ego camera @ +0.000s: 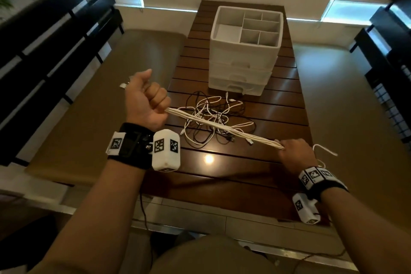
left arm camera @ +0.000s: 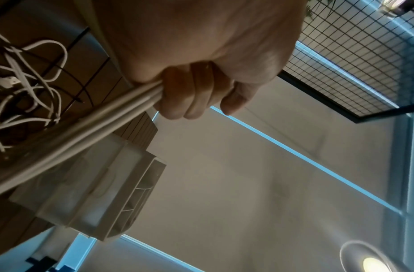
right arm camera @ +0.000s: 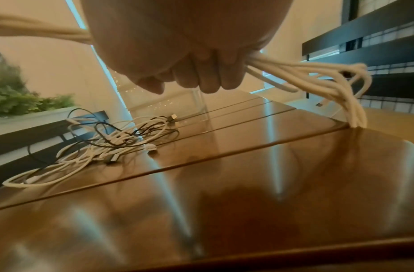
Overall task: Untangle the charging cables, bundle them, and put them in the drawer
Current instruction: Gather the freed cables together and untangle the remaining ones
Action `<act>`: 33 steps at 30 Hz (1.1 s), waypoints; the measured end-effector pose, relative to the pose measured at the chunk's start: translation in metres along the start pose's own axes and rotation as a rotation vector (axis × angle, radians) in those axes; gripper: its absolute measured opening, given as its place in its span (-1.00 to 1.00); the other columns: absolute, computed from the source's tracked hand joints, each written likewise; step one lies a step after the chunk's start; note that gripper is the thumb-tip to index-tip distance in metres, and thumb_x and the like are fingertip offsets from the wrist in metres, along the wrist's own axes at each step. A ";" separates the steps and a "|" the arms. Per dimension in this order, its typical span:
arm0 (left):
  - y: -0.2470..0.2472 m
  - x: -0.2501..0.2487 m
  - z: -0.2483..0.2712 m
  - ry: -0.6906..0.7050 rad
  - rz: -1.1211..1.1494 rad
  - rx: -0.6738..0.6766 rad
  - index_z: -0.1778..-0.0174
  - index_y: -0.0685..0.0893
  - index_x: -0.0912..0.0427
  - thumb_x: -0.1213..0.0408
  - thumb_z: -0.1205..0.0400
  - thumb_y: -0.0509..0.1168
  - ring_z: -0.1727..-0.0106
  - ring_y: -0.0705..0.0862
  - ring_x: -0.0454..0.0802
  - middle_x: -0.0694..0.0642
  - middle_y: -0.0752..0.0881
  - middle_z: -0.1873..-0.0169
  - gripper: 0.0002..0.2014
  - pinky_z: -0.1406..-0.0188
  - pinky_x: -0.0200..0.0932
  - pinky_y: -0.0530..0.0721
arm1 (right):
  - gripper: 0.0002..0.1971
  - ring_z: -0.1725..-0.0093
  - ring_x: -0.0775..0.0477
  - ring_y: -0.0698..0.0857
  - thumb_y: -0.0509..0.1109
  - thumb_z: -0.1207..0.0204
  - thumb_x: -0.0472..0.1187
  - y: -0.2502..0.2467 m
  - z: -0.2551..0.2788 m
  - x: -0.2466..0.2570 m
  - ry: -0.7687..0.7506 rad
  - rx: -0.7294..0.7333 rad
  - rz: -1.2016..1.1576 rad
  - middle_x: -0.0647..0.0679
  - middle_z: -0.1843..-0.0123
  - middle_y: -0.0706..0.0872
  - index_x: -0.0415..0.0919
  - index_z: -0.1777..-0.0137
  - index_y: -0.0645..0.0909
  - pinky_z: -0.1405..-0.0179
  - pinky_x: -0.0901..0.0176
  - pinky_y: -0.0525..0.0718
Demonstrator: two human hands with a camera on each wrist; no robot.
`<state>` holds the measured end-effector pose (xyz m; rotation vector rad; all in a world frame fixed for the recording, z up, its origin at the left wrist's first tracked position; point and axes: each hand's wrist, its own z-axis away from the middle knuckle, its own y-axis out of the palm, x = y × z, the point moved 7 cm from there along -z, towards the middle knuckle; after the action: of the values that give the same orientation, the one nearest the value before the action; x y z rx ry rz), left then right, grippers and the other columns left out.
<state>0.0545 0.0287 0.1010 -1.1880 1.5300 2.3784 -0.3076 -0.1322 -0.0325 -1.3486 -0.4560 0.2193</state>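
A folded white cable bundle [ego camera: 224,125] is stretched taut between my two hands above the table. My left hand [ego camera: 146,100] grips one end in a fist, with a white plug sticking out past the thumb. My right hand [ego camera: 293,153] grips the other end, and loops [right arm camera: 336,81] hang out beyond the fist. Below the bundle lies a tangle of white and black cables [ego camera: 213,118] on the wooden table [ego camera: 278,118]. The same cable pile [right arm camera: 103,145] lies left of my right hand. A white drawer unit [ego camera: 242,69] stands behind the tangle, its drawers closed.
The drawer unit's top is an open tray with dividers [ego camera: 246,26]. Dark shelving [ego camera: 44,51] flanks the left side and more dark shelving [ego camera: 391,51] the right. Beige floor [ego camera: 333,95] surrounds the narrow table. A thin dark wire [ego camera: 144,211] hangs below the table's near edge.
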 end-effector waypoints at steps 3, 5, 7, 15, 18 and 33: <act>-0.004 0.007 -0.003 -0.019 0.005 -0.004 0.59 0.20 -0.02 0.22 -0.78 0.23 0.71 0.08 -0.15 -0.10 0.13 0.70 -0.42 0.79 -0.27 0.07 | -0.51 0.36 -0.19 0.64 0.13 -0.81 0.12 0.002 -0.004 -0.007 0.014 -0.009 0.037 0.03 0.44 0.60 -0.10 0.15 0.78 0.30 0.02 0.61; -0.010 0.006 -0.004 -0.018 -0.001 -0.018 0.58 0.20 -0.02 0.22 -0.78 0.24 0.70 0.09 -0.15 -0.10 0.14 0.69 -0.42 0.79 -0.27 0.09 | -0.55 0.33 -0.20 0.65 0.14 -0.82 0.12 0.001 -0.007 -0.007 -0.004 -0.003 0.058 0.03 0.40 0.60 -0.02 0.09 0.79 0.27 0.03 0.57; -0.017 0.001 -0.004 -0.008 0.005 -0.034 0.57 0.19 -0.02 0.22 -0.77 0.24 0.69 0.08 -0.15 -0.10 0.14 0.69 -0.43 0.78 -0.26 0.11 | -0.58 0.31 -0.23 0.70 0.17 -0.81 0.10 -0.003 -0.010 -0.003 -0.035 -0.020 0.053 0.06 0.44 0.57 0.00 0.09 0.80 0.26 0.04 0.56; -0.017 -0.036 -0.009 0.095 0.047 -0.040 0.48 0.16 -0.03 0.23 -0.75 0.26 0.64 0.06 -0.12 -0.09 0.13 0.64 -0.48 0.75 -0.25 0.11 | -0.75 0.13 -0.27 0.78 0.35 -0.59 -0.03 0.014 -0.009 0.006 -0.046 0.114 0.018 -0.12 0.17 0.83 0.10 -0.11 0.84 0.18 -0.03 0.72; -0.020 -0.038 -0.009 0.090 0.005 -0.042 0.46 0.16 -0.03 0.23 -0.76 0.26 0.63 0.06 -0.13 -0.08 0.14 0.63 -0.49 0.73 -0.25 0.10 | -0.52 0.10 -0.19 0.77 0.30 -0.52 0.42 0.016 -0.013 0.013 -0.114 0.152 -0.002 -0.04 0.15 0.80 0.01 0.03 0.73 0.19 0.01 0.68; -0.053 -0.016 0.001 0.008 -0.088 -0.051 0.49 0.16 -0.03 0.24 -0.77 0.21 0.67 0.07 -0.15 -0.09 0.13 0.65 -0.49 0.76 -0.27 0.09 | -0.85 0.03 -0.13 0.82 0.43 -0.67 -0.13 -0.036 -0.084 0.191 -0.392 0.081 -0.367 -0.02 -0.02 0.87 -0.02 -0.11 0.83 -0.07 -0.08 0.81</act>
<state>0.0888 0.0616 0.0718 -1.2485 1.3967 2.3729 -0.1043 -0.1362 0.0258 -1.1185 -1.0023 0.1945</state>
